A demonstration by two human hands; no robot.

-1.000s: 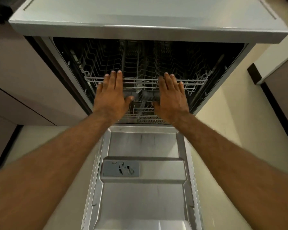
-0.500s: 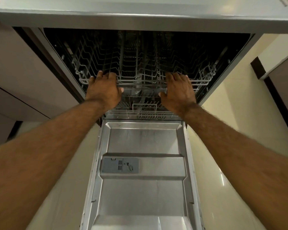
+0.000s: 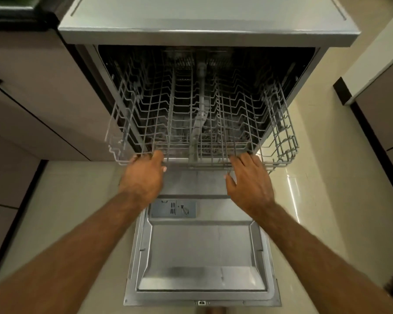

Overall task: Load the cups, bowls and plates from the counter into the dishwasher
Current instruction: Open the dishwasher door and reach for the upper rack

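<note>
Stainless-steel dishwasher door (image 3: 200, 250): lowered flat, inner face up. Grey rectangular detergent dispenser (image 3: 173, 209): set in the door, left of centre, toward its hinge end. Left hand (image 3: 143, 180): above the door's hinge end, left side; fingers curled over the front rail of the grey wire rack (image 3: 281, 137). Right hand (image 3: 250, 182): above the door's hinge end, right side; fingers nearly straight and spread, tips touching the same rail, clasping nothing. Rack: juts forward over the door's hinge end. Silver dishwasher (image 3: 209, 30): beyond the door, tub dark. Cream tiled floor (image 3: 327, 200): either side of the door
</note>
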